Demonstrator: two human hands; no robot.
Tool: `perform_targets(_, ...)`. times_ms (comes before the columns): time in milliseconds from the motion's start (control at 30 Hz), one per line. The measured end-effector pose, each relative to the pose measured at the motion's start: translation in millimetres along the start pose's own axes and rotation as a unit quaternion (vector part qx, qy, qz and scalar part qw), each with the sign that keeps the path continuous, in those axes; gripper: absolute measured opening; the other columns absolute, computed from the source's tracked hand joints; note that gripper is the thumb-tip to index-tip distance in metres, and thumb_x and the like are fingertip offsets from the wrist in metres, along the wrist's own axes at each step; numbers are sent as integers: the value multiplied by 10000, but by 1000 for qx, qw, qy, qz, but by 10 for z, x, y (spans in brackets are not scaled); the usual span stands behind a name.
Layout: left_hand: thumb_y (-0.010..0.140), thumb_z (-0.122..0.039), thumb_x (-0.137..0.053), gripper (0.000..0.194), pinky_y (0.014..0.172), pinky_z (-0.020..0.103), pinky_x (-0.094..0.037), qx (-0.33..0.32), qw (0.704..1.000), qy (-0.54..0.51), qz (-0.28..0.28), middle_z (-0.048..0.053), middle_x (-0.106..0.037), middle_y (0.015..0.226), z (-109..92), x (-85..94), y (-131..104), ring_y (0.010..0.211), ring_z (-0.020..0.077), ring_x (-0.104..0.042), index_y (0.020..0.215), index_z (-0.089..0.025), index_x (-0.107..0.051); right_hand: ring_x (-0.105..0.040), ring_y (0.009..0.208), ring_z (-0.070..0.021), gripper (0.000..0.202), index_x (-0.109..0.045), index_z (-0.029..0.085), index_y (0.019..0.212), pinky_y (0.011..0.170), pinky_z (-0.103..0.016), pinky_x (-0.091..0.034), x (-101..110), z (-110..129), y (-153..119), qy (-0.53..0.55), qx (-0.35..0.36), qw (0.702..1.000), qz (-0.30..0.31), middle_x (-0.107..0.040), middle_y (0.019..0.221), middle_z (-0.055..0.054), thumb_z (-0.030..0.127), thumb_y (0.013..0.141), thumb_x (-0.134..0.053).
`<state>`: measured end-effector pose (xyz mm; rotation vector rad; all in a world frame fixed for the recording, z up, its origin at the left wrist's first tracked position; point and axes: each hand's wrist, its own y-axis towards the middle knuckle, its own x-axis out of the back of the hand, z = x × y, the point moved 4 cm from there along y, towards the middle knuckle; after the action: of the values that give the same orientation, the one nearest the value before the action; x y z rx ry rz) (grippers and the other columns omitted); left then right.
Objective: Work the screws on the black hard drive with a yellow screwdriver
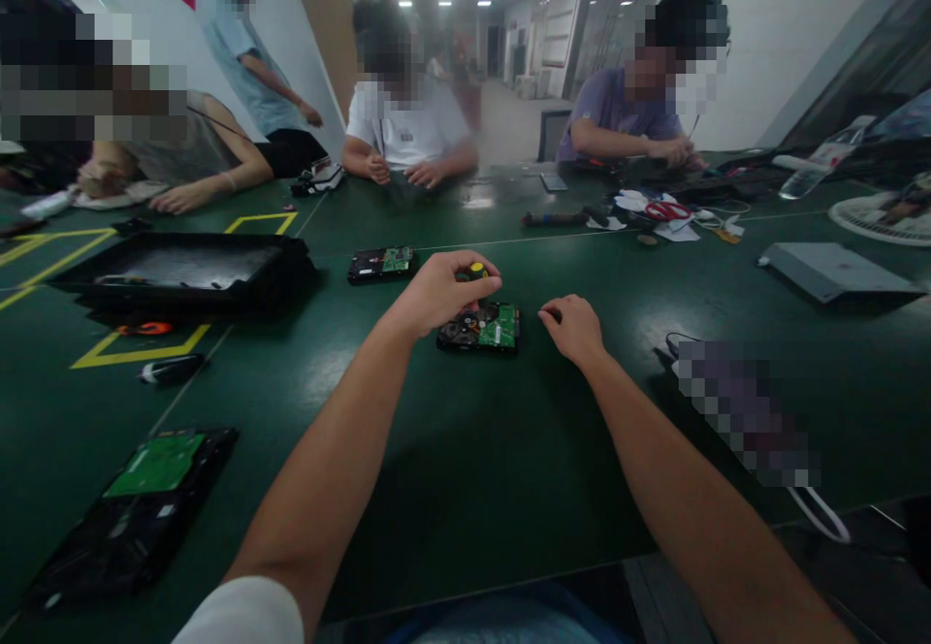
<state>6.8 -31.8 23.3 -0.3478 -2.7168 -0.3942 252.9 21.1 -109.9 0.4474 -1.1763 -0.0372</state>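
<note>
On the green table in front of me lies a hard drive [500, 328] with its green circuit board facing up. My left hand [443, 290] is over its left part, fingers closed around a small screwdriver [477, 270]. Only the screwdriver's yellow-topped end shows clearly; my fingers hide its lower part. To the right of the drive, apart from it, my right hand [574, 329] rests near the tabletop with thumb and forefinger pinched together. Whatever they hold, if anything, is too small to make out.
A second hard drive [382, 264] lies behind my left hand, and a larger one [138, 508] at the near left. A black tray [181, 271] stands left, a grey metal box [836, 271] right. Beside my right forearm is a blurred pouch [742, 411]. Several people sit opposite.
</note>
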Motion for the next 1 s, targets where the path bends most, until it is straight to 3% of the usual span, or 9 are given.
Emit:
perform_targets(333,854,-363,-730,222,515,217,-454,6,1000,1,1,12,-654,773,-9,-2,-5,569,91,-580,963,-170,-725,-591,942,-269,184,-721,216,941,825,-413,-460,-42,22,19,-6,8,1000,-7,-678,993,-102,281,994,-557)
perform_targets(600,850,-371,-732,224,514,220,-454,4,1000,6,-3,18,-658,775,0,2,3,566,95,-578,957,-174,-730,-605,955,-263,162,-679,203,942,833,-417,-491,84,14,-13,46,-44,997,-43,-651,1019,-106,269,998,-542)
perform_targets(767,852,-373,-729,235,510,215,-453,2,1000,-2,-1,17,-660,782,-1,3,-4,563,93,-577,970,-170,-726,-603,1006,-267,164,-656,204,956,887,-420,-490,255,336,-128,96,26,993,-69,-647,1049,-119,266,1010,-514)
perform_targets(1000,860,-344,-721,202,515,213,-452,-8,1000,2,-3,11,-669,797,-24,11,-12,568,87,-581,969,-173,-725,-576,1205,-269,93,-678,243,983,1034,-466,-468,216,768,-325,185,149,971,6,-629,1238,-110,241,980,-585)
